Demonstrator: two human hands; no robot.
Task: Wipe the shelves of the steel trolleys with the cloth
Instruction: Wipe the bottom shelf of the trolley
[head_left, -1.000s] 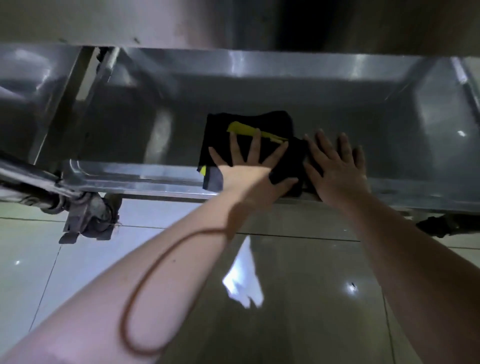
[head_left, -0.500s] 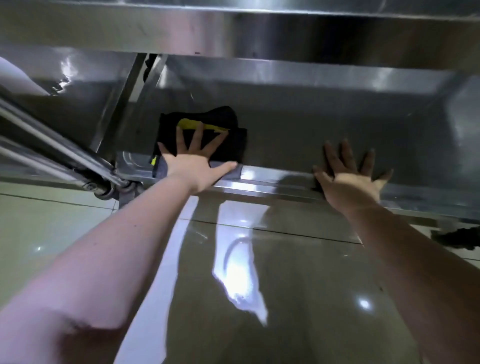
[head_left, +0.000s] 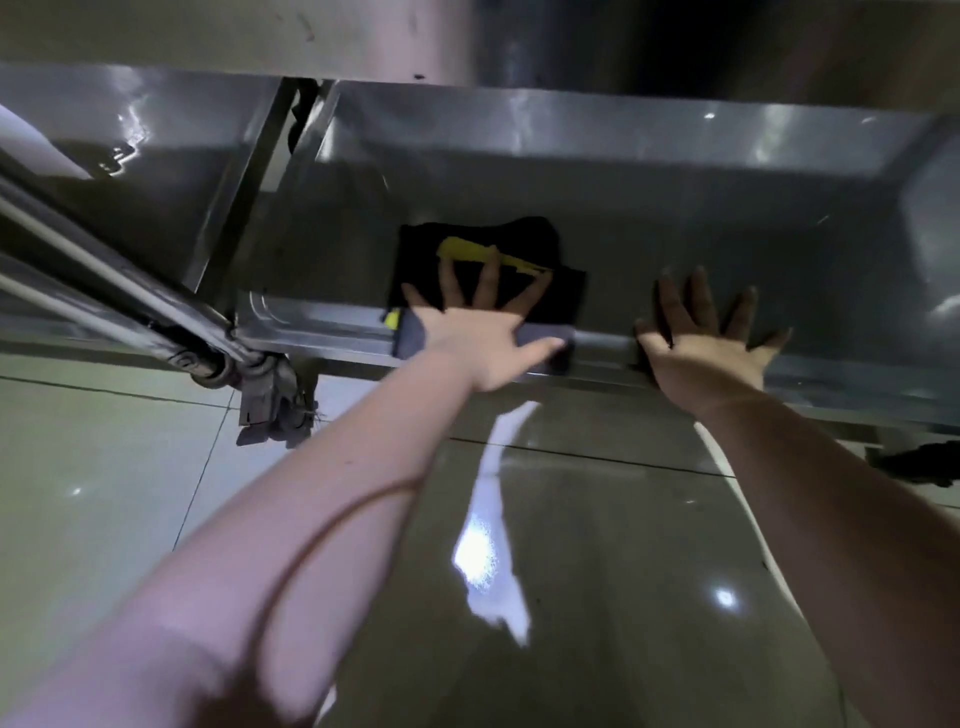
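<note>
A dark cloth with a yellow patch lies on the bottom steel shelf of the trolley, draped partly over the shelf's front rim. My left hand presses flat on the cloth with fingers spread and the thumb on the rim. My right hand rests flat on the bare shelf just right of the cloth, fingers spread, wrist over the front rim.
A caster wheel and slanted steel tubes of a neighbouring trolley sit at the left. An upper shelf edge hangs overhead. Glossy tiled floor lies below. A dark object is at the right edge.
The cloth under my left hand slid left toward the trolley's corner, then back right. My right hand came off the cloth and stays flat on the bare shelf.
</note>
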